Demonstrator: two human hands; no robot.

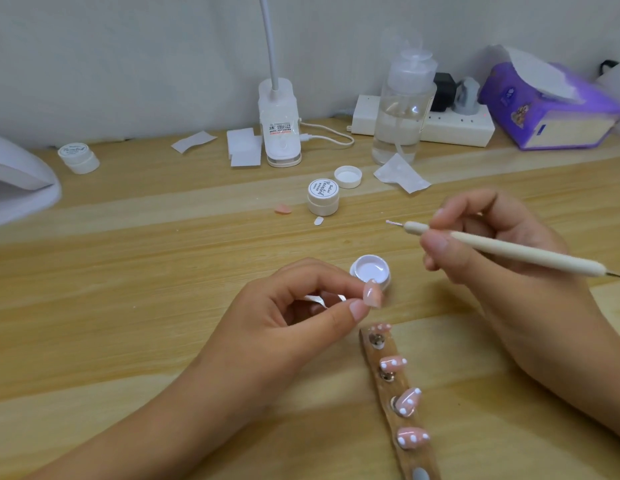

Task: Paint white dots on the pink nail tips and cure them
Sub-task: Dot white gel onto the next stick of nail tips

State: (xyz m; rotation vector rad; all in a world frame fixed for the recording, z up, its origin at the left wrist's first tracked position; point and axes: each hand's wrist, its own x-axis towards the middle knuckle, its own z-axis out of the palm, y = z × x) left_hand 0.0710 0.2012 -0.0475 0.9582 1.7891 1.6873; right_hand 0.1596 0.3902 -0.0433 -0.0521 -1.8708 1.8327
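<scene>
— As far as the head camera shows, how much of the dotting is done?
— Four pink tips (413, 437) sit on the brown strip (405, 459) at the near edge of the desk (163, 271), and all four carry white dots. Most of the painting looks done to me.
— And the one in the fingers?
— The left hand (294, 306) pinches a bare pink tip (372, 294) between thumb and forefinger, held up just in front of the open pot of white gel (370, 270). I see no dots on it.
— Is the tool loaded?
— The right hand (492, 237) is curled round the dotting pen (502, 251), thumb and fingers pinching it near the front. Its point aims left, apart from both pot and tip. Whether gel sits on the point I can't tell; it's too small.
— What's left, then?
— I'd say this tip needs its dots, and maybe the loose pink tip (283, 210) lying by the closed pot (323, 197) too. Curing as well, I'd judge: the lamp (17, 181) stands at the far left, and the strip lies well apart from it.
</scene>
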